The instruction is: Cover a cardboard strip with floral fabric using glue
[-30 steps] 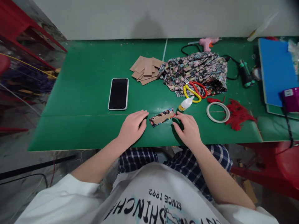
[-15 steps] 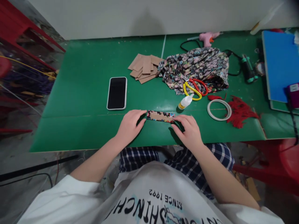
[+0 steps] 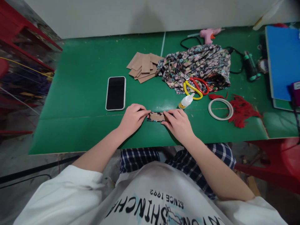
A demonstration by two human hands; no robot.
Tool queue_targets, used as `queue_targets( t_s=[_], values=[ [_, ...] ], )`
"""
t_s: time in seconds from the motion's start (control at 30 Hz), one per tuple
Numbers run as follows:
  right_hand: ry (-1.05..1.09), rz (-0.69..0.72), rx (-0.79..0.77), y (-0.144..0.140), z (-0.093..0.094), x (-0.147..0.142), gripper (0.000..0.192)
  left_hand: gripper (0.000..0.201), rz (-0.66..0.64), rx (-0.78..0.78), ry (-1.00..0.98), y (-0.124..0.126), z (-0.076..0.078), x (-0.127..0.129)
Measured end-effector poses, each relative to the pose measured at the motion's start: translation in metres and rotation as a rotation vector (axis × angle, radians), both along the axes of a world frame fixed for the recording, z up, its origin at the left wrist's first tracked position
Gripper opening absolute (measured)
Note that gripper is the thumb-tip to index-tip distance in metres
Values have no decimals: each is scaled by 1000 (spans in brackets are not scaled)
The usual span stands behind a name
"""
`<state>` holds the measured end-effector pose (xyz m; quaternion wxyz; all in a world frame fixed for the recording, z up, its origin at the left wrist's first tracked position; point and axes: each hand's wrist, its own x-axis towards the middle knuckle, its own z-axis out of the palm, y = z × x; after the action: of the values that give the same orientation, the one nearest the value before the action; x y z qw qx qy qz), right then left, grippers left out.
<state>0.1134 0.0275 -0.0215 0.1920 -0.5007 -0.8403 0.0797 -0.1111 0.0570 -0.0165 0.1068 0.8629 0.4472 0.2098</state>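
Note:
A small cardboard strip edged with folded floral fabric lies flat on the green table in front of me, its bare brown middle facing up. My left hand pinches at its left end, thumb and fingers close together. Over the right part of the strip, my right hand has thumb and fingertips on its long edges, hiding that end. Just beyond the right hand, a small white glue bottle with a yellow label lies near scissors with red and yellow handles.
A phone lies to the left. Cardboard pieces are piled beside crumpled floral fabric. At right are a tape roll, red scraps and a blue board. A pink glue gun lies at the back.
My right hand has moved left along the strip, covering its right end. My left fingertips have closed together at the left end. The view has shifted slightly.

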Motion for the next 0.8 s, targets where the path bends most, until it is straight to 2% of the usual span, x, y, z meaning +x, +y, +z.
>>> queue_targets(
  t_s=[0.23,0.47,0.63,0.8],
  values=[
    [20,-7,7,1,-3,1,37,27,-68,39,70,-5,-4,-4],
    [17,-15,17,0,-4,1,38,54,-91,-67,-12,-17,5,-12],
    [16,-17,17,0,-4,1,38,56,-185,-126,99,-23,5,-8],
    [15,-19,22,0,-3,0,37,53,-237,-173,111,-20,4,-12]
  ],
)
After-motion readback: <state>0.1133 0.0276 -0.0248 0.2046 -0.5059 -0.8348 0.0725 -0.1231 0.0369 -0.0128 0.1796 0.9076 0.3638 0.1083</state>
